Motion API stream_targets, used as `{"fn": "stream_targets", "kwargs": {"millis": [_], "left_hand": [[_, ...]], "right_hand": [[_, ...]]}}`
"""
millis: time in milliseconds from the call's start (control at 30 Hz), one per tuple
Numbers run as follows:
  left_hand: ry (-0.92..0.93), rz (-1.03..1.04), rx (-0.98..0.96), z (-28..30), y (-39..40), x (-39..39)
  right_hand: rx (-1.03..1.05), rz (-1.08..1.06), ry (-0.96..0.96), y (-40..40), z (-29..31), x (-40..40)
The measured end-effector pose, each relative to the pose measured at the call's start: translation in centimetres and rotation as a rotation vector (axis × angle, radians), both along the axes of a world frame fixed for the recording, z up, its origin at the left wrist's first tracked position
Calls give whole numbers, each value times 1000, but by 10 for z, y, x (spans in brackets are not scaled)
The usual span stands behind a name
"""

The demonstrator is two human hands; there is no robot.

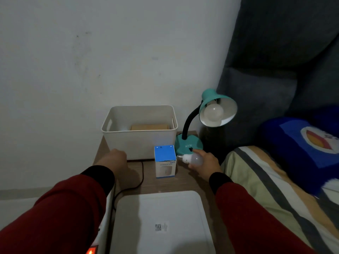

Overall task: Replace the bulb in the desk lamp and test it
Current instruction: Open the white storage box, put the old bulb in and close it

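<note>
A teal desk lamp [189, 143] with a black gooseneck stands at the back right of the wooden bedside table. A white bulb [213, 110] sits unlit in its shade. My right hand [207, 162] grips a second white bulb [191, 158], screw base pointing left, while its forefinger touches the black switch [191, 149] on the lamp base. A blue-and-white bulb box [165, 161] stands upright just left of that bulb. My left hand [114, 158] rests with fingers curled at the front of the white bin, holding nothing I can see.
A white plastic bin [139, 136] with a brown box inside stands at the back. A black cord [141, 177] runs over the table. A white lid [161, 222] lies in front. A bed with a striped cover [271, 182] and blue pillow [304, 143] borders the right.
</note>
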State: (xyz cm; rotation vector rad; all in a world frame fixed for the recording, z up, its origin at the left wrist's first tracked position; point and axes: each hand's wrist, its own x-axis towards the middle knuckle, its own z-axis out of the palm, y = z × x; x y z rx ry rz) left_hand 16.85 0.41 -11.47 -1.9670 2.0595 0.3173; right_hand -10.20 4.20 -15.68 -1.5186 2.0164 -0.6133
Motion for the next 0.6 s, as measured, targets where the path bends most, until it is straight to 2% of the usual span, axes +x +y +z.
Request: {"fn": "stream_targets", "kwargs": {"millis": [300,467,600], "left_hand": [[67,-53,-156,71,-2,0],[136,-23,-224,103,-28,10],[154,6,-230,103,-59,17]], "right_hand": [[-153,48,5,8,86,21],[-224,110,7,-29,129,49],[-189,183,5,-73,138,75]]}}
